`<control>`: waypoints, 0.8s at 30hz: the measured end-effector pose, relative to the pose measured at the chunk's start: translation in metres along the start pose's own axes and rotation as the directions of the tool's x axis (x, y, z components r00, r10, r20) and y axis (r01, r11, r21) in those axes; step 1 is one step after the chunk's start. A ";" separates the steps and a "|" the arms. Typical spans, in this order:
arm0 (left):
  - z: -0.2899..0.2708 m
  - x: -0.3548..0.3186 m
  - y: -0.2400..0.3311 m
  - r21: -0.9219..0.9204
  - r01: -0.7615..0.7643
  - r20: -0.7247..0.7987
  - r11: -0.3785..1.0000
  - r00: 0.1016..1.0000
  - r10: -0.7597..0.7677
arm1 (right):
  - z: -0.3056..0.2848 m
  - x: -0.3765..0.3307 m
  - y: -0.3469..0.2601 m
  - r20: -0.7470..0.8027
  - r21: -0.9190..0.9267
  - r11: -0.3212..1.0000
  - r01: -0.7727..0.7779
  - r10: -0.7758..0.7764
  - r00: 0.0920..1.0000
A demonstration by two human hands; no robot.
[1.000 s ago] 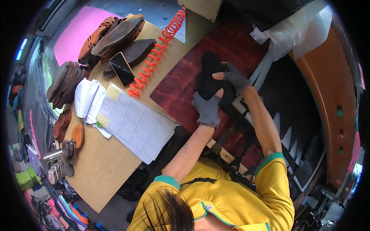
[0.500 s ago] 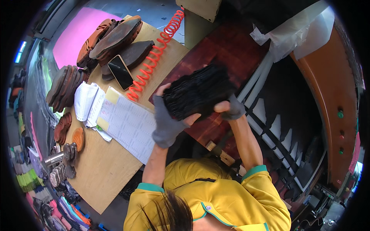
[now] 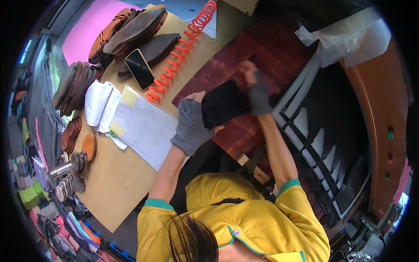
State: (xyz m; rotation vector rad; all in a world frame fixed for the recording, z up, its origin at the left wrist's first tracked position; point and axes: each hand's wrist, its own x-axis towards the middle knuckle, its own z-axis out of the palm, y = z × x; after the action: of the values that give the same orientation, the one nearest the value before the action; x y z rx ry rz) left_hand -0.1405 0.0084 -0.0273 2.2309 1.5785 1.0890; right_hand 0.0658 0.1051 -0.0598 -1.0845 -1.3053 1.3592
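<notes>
A black stack of thin, ragged-edged pieces (image 3: pixel 224 104), whose material I cannot make out, is held above the dark red board (image 3: pixel 209 155). My left hand (image 3: pixel 192 120), in a grey fingerless glove, grips its left side, with fingertips at the upper edge and the thumb near the bottom. My right hand (image 3: pixel 257 91), gloved alike and blurred by motion, is at the right side of the stack. Its fingers are stretched away from the stack; whether the palm touches it I cannot tell.
On the wooden table (image 3: pixel 118 187) at left are shoe soles (image 3: pixel 135 32), a phone (image 3: pixel 139 69) and written sheets (image 3: pixel 146 126). A red coiled hose (image 3: pixel 179 56) crosses the table's far side. White jagged strips (image 3: pixel 301 122) lie at right, below a clear plastic sheet (image 3: pixel 345 39).
My right hand has let go of the stack's lower right corner and moved up along its right side. The stack has turned and shows a smaller face, still in my left hand.
</notes>
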 end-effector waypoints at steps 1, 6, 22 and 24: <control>0.000 0.001 0.001 0.013 0.007 0.007 1.000 1.000 -0.007 | 0.002 0.003 0.002 0.076 -0.025 0.999 -0.046 0.048 0.996; 0.000 0.007 0.007 0.050 0.066 -0.007 0.997 0.998 -0.066 | 0.012 0.027 0.009 0.147 0.044 0.973 -0.228 0.220 0.965; -0.014 -0.149 0.140 -0.983 0.181 0.080 0.013 0.500 -0.862 | 0.083 -0.149 -0.027 0.488 0.412 0.679 -0.607 0.398 0.777; -0.019 -0.171 0.152 -0.996 0.090 0.021 0.014 0.370 -0.929 | 0.095 -0.150 -0.022 0.608 0.468 0.519 -0.715 0.398 0.687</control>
State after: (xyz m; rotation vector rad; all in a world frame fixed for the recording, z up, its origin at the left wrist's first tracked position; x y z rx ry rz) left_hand -0.0694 -0.2085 -0.0077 0.1004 1.1677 1.8950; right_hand -0.0005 -0.0593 -0.0348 -0.7012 -0.5538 2.4718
